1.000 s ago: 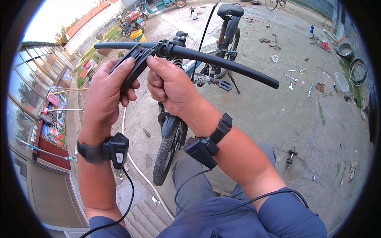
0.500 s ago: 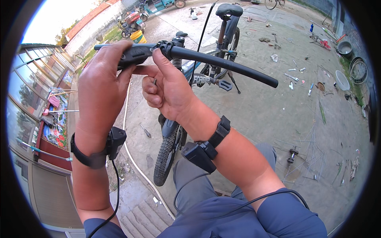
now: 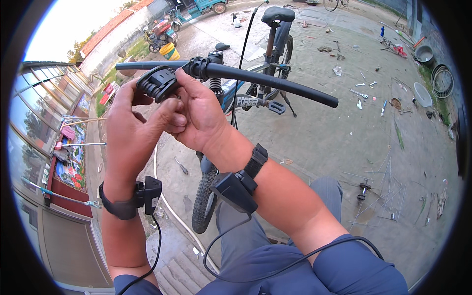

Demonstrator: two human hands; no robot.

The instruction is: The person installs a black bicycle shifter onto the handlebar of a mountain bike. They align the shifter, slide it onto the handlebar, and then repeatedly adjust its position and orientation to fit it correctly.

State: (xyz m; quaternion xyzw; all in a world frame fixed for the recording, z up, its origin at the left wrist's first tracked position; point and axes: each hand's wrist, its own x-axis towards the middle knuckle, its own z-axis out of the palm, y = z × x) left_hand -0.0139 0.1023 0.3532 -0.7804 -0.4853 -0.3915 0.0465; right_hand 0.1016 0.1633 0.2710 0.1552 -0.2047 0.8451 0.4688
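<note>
A straight black handlebar point(image 3: 275, 83) crosses in front of me, mounted on a bicycle point(image 3: 270, 73) with a front tyre point(image 3: 204, 201) below. My left hand point(image 3: 132, 118) grips a dark plastic bracket-like part point(image 3: 160, 83) with a rounded outer edge and ridged middle, just below the bar's left half. I cannot make out its exact kind, or whether it touches the bar. My right hand point(image 3: 201, 115) is closed against the part's near side, its thumb up by the stem clamp point(image 3: 199, 67). The fingertips of both hands meet underneath; whatever lies between the right fingers is hidden.
On the ground to the right lie wrenches point(image 3: 359, 93), a wheel hub point(image 3: 363, 191) among loose spokes, and basins point(image 3: 423, 94). A screwdriver point(image 3: 181, 165) and a pale hose point(image 3: 169, 206) lie left of the tyre. Glazed doors point(image 3: 29, 128) with mops stand at left.
My left hand has dropped and turned, tilting the dark part so its ridged side shows. My right hand has shifted slightly left, its fingers now against the left hand's fingertips.
</note>
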